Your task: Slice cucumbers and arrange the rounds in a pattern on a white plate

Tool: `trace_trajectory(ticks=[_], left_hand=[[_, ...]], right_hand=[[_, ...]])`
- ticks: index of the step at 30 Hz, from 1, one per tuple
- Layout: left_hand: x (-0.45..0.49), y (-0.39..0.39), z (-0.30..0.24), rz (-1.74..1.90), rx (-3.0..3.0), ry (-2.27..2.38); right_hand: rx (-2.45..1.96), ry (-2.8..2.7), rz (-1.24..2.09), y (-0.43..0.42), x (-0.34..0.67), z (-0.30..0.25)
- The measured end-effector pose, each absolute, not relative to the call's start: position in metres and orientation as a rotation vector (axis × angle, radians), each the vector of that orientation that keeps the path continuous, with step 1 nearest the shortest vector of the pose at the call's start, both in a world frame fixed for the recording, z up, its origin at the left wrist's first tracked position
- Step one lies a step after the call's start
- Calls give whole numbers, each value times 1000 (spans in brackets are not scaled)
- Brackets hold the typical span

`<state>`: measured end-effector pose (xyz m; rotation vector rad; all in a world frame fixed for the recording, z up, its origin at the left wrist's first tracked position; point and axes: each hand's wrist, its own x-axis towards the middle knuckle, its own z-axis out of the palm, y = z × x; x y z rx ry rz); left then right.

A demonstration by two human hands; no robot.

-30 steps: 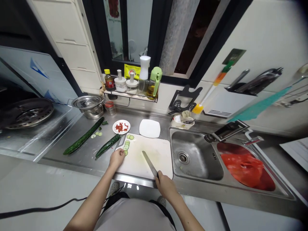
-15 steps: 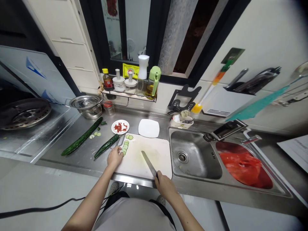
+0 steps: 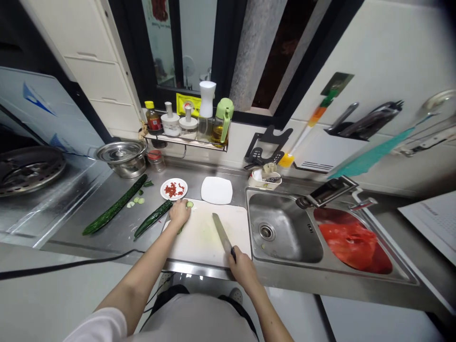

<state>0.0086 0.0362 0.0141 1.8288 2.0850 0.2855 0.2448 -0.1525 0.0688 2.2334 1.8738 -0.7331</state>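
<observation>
My right hand (image 3: 243, 270) is closed round the black handle of a kitchen knife (image 3: 222, 232). The blade lies over the white cutting board (image 3: 203, 251), its tip pointing away from me. At the board's upper left, my left hand (image 3: 180, 213) reaches over a row of cucumber slices, fingers stretched forward and a little apart. One cucumber slice (image 3: 190, 204) shows just beyond the fingertips; the hand covers most of the others. A cut piece of cucumber (image 3: 153, 218) rests on the steel counter, left of this hand.
A long cucumber (image 3: 114, 205) and trimmed bits lie farther left. Behind the board are a small plate of chopped red pieces (image 3: 174, 189) and a white square plate (image 3: 216, 190). The sink (image 3: 285, 228) adjoins the board's right; a lidded steel pot (image 3: 123, 159) stands back left.
My left hand has moved forward along the row of slices, from its near end to the far one, hiding them. The knife stays in my right hand, almost in place. The view has shifted slightly.
</observation>
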Motion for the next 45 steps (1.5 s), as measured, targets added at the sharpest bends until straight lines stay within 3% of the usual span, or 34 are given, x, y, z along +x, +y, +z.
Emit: trace_trajectory(ticks=[8, 27, 32, 39, 45], left_hand=[[12, 48, 7, 223, 1905, 2086], [50, 4, 3, 714, 1292, 1720], [57, -5, 2, 571, 1495, 1834], [53, -21, 10, 96, 1774, 1883], [48, -20, 12, 186, 1973, 1743]], right_hand=[[2286, 1812, -766, -140, 237, 63], [2308, 1948, -762, -141, 241, 73], [2235, 1912, -787, -144, 236, 74], [2171, 1924, -782, -149, 232, 76], [2149, 1896, -771, -149, 236, 78]])
